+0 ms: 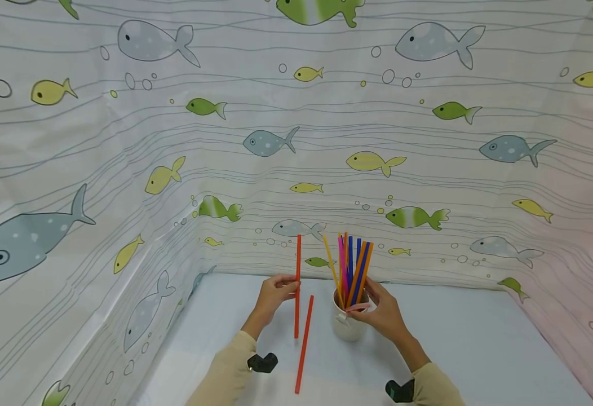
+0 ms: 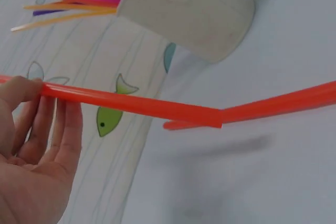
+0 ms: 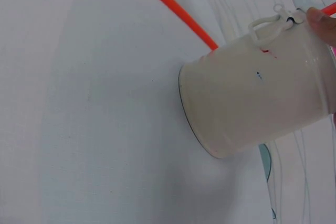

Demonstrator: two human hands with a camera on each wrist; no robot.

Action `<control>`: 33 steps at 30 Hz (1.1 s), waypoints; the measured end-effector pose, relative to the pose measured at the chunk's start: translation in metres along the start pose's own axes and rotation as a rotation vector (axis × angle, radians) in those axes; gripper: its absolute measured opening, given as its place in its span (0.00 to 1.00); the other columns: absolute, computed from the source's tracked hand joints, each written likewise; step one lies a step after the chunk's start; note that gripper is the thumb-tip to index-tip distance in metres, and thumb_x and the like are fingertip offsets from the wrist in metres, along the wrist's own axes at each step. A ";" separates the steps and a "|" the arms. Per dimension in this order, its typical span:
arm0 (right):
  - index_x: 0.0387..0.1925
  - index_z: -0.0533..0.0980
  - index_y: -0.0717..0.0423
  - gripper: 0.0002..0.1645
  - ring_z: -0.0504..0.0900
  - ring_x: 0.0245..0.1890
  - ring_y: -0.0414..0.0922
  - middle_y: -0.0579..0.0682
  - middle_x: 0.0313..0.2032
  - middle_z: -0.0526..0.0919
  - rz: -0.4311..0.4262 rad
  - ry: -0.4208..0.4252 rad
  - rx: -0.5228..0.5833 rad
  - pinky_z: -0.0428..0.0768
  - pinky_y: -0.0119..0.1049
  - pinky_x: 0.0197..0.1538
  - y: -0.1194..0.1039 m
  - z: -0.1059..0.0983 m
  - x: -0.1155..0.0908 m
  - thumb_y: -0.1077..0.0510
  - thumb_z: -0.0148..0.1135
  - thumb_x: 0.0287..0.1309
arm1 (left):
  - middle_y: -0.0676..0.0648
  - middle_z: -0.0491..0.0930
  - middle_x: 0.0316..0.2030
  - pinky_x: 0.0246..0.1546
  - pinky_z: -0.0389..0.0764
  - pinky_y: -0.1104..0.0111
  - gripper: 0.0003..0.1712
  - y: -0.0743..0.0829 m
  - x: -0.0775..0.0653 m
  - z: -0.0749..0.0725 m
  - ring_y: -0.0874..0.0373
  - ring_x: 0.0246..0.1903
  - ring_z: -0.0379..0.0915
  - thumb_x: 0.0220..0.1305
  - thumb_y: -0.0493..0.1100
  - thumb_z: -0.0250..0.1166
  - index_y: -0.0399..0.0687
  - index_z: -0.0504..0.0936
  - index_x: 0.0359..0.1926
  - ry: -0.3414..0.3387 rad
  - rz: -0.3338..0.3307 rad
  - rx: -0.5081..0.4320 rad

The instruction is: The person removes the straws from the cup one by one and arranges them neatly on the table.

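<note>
Two at a time: pinching a red straw (image 1: 297,316) in the left hand (image 1: 273,296), over the desk (image 1: 479,344); gripping a white cup (image 1: 348,328) toward the far edge with the right hand (image 1: 385,316).

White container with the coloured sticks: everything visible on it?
The white container is cylindrical, smooth, possibly enamelled metal, with a loop near its rim and small red and blue marks on its side. It stands upright on the pale table, right of the loose red stick, holding orange, blue, pink and yellow sticks. The right hand grips it near the rim.
</note>
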State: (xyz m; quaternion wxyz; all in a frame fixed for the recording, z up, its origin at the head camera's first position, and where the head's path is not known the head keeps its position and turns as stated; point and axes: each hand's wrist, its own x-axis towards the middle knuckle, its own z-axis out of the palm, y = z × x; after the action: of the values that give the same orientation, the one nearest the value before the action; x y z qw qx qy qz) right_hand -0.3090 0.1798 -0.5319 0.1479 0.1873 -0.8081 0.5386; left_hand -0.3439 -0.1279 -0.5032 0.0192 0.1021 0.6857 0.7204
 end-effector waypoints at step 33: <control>0.71 0.62 0.56 0.60 0.69 0.65 0.53 0.52 0.65 0.70 0.023 -0.006 -0.024 0.69 0.41 0.61 -0.001 0.000 0.000 0.47 0.82 0.38 | 0.40 0.84 0.37 0.38 0.85 0.60 0.16 -0.066 -0.037 -0.013 0.56 0.36 0.81 0.63 0.37 0.66 0.28 0.81 0.47 -0.073 -0.168 0.143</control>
State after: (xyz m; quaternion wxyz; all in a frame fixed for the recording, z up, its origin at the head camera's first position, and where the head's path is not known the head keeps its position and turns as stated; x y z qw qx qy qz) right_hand -0.3091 0.1795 -0.5313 0.1417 0.1779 -0.8169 0.5301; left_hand -0.3174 -0.1430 -0.5734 0.0972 0.0714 0.7403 0.6614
